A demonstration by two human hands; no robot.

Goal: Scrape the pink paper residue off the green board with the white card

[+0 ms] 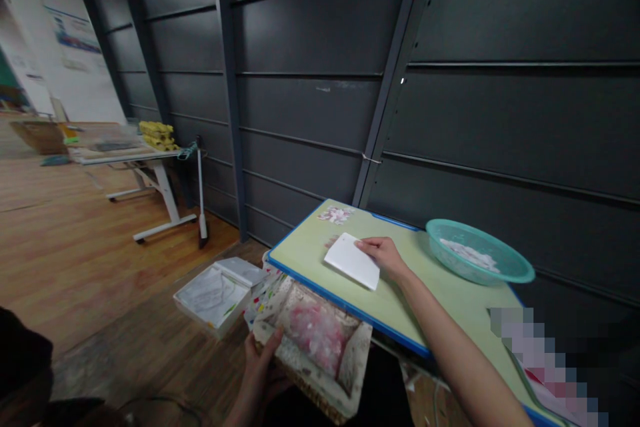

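My right hand (377, 253) pinches one edge of a white card (354, 261) just over the pale yellow tabletop (297, 250). A few pinkish bits show behind the card's far edge, partly hidden by it. My left hand (265, 357) is closed on the near-left rim of a white-lined basket (357, 353), its thumb over the edge. Pink and white material (317, 333) lies inside the basket; its kind is too blurred to tell. The basket is tilted and sits below the table's blue front edge.
A pile of small pinkish-white pieces (336, 215) lies at the table's far left corner. A green plastic basin (480, 250) with white pieces stands right. An open white box (215, 293) is on the left. Dark metal panels (310, 107) rise behind; another table (125, 155) stands farther off.
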